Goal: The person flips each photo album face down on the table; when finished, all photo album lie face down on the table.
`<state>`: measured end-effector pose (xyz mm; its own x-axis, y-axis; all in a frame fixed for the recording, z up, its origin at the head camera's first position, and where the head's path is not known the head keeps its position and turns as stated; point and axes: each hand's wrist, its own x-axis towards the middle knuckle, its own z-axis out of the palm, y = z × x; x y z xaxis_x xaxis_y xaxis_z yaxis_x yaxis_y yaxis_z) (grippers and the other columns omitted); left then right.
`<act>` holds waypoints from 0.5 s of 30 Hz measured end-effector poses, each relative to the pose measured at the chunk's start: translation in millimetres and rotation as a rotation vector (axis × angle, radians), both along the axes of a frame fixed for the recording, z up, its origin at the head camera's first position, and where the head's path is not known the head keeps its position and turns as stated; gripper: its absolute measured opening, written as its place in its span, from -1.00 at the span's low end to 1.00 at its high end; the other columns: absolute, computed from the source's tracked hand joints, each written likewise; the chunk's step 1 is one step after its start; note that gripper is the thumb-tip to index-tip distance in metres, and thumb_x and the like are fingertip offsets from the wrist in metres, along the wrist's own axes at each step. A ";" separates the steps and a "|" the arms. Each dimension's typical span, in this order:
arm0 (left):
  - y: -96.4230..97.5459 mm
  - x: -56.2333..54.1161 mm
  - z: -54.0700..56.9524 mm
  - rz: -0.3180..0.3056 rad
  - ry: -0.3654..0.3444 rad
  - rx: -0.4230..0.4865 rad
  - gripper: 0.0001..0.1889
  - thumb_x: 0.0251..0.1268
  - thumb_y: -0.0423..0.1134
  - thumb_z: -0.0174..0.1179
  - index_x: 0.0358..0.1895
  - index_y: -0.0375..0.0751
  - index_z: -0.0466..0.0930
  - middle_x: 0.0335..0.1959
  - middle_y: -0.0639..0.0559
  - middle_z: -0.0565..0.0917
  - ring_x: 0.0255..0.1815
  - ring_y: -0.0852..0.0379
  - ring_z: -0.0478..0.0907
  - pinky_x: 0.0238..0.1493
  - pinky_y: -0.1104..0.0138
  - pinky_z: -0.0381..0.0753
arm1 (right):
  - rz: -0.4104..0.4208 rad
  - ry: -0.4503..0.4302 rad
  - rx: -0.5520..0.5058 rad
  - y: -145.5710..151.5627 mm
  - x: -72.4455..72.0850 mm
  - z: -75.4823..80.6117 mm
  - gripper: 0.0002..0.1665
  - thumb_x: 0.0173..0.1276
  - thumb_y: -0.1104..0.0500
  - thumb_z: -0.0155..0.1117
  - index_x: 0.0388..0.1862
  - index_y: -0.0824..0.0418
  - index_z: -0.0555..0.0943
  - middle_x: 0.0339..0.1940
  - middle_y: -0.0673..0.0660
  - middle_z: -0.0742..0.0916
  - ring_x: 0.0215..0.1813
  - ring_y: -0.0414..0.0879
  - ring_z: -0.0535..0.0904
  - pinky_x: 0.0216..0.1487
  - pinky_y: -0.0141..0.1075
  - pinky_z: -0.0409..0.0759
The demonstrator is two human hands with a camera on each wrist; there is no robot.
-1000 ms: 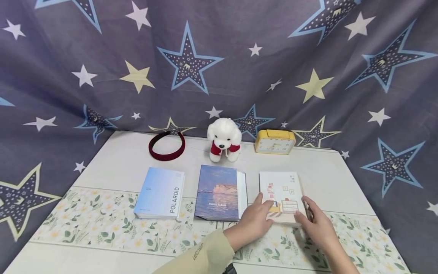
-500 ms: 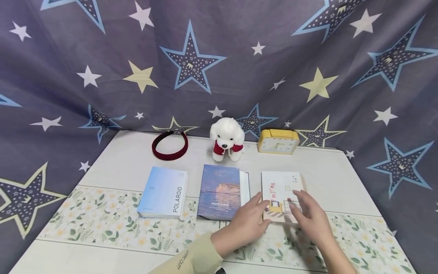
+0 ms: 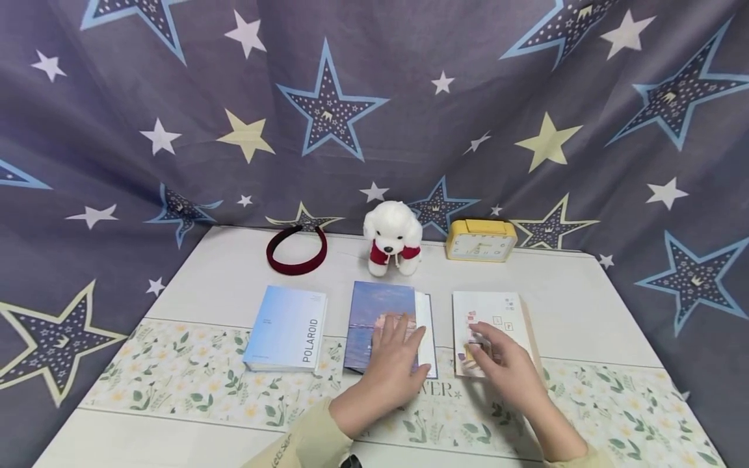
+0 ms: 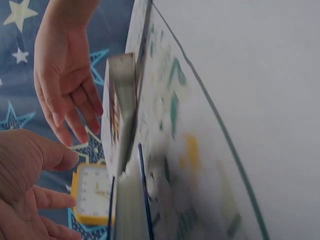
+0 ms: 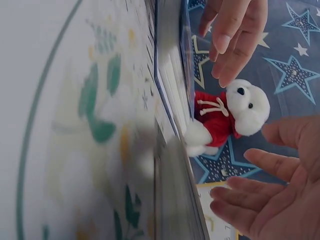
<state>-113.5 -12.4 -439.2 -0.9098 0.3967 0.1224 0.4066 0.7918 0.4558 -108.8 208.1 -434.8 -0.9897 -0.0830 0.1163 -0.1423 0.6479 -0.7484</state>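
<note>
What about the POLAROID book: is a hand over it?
No, in the head view the left hand is over the middle book and the right hand over the white book.

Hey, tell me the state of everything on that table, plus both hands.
POLAROID album: closed, lying flat
PHOTO ALBUM: closed, lying flat
Illustrated white book: closed, lying flat
Dark red headband: lying down
Plush dog: upright
Yellow clock: upright, time unreadable
Left hand: open, above PHOTO ALBUM
Right hand: open, above white book

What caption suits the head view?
Left grip over middle album, right grip over right book; headband, toy dog and clock behind.
</note>
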 end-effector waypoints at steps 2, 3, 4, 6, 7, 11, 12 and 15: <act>-6.2 -0.1 -1.9 0.034 0.005 0.007 -0.36 0.26 -0.08 0.26 0.39 -0.21 0.37 0.47 -0.40 0.13 0.50 -0.43 -0.13 0.36 -0.33 -0.09 | 0.020 -0.042 -0.036 -5.4 -1.5 -2.5 -0.53 0.41 0.20 0.23 0.28 0.25 0.50 0.26 0.27 0.58 0.15 0.18 0.59 0.12 -0.05 0.57; -9.1 -0.5 -3.1 0.052 0.006 0.011 -0.34 0.25 -0.08 0.27 0.39 -0.22 0.36 0.47 -0.41 0.12 0.50 -0.44 -0.14 0.36 -0.34 -0.11 | 0.030 -0.063 -0.060 -8.2 -2.0 -3.6 -0.52 0.41 0.20 0.23 0.29 0.25 0.50 0.26 0.27 0.58 0.16 0.17 0.59 0.14 -0.08 0.56; -11.9 -0.7 -4.0 0.069 0.006 0.019 -0.33 0.23 -0.09 0.28 0.40 -0.23 0.35 0.48 -0.42 0.10 0.50 -0.45 -0.15 0.35 -0.35 -0.12 | 0.041 -0.081 -0.087 -11.0 -2.3 -4.7 -0.52 0.42 0.21 0.23 0.29 0.26 0.49 0.26 0.27 0.58 0.17 0.17 0.58 0.15 -0.10 0.55; -17.1 -1.5 -6.3 0.096 0.007 0.026 -0.29 0.22 -0.09 0.29 0.41 -0.25 0.32 0.48 -0.44 0.07 0.49 -0.46 -0.17 0.35 -0.35 -0.13 | 0.064 -0.113 -0.136 -16.3 -2.9 -6.3 -0.51 0.42 0.22 0.22 0.30 0.27 0.48 0.32 0.30 0.52 0.27 0.20 0.51 0.19 -0.13 0.50; -19.3 -2.0 -7.3 0.107 0.008 0.030 -0.28 0.21 -0.09 0.29 0.42 -0.26 0.31 0.48 -0.45 0.05 0.49 -0.47 -0.18 0.35 -0.34 -0.14 | 0.073 -0.126 -0.159 -18.9 -3.0 -6.7 -0.50 0.42 0.22 0.23 0.31 0.27 0.47 0.33 0.31 0.51 0.28 0.21 0.49 0.19 -0.14 0.50; -25.1 -4.0 -11.0 0.128 0.008 0.032 -0.22 0.21 -0.06 0.30 0.45 -0.29 0.24 0.48 -0.48 0.00 0.49 -0.47 -0.20 0.38 -0.31 -0.14 | 0.093 -0.176 -0.223 -28.5 -4.0 -7.1 -0.47 0.40 0.22 0.24 0.33 0.25 0.46 0.37 0.30 0.47 0.30 0.23 0.46 0.21 -0.15 0.49; -25.9 -4.6 -11.8 0.133 0.007 0.034 -0.21 0.21 -0.05 0.31 0.46 -0.29 0.23 0.48 -0.49 -0.01 0.49 -0.47 -0.21 0.38 -0.30 -0.15 | 0.100 -0.184 -0.228 -30.8 -4.1 -7.0 -0.46 0.40 0.21 0.24 0.34 0.24 0.45 0.37 0.30 0.47 0.30 0.24 0.46 0.22 -0.13 0.48; -27.8 -5.9 -13.7 0.155 0.005 0.046 -0.20 0.20 -0.05 0.32 0.45 -0.31 0.23 0.48 -0.52 -0.04 0.49 -0.48 -0.24 0.38 -0.31 -0.16 | 0.114 -0.216 -0.239 -37.3 -4.1 -6.4 -0.46 0.41 0.19 0.23 0.35 0.23 0.44 0.40 0.29 0.44 0.33 0.27 0.43 0.25 -0.07 0.45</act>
<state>-119.5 -40.1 -452.9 -0.9589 0.2460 0.1415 0.2837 0.8236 0.4911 -112.9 170.9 -441.2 -0.9794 -0.1906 -0.0659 -0.0252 0.4399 -0.8977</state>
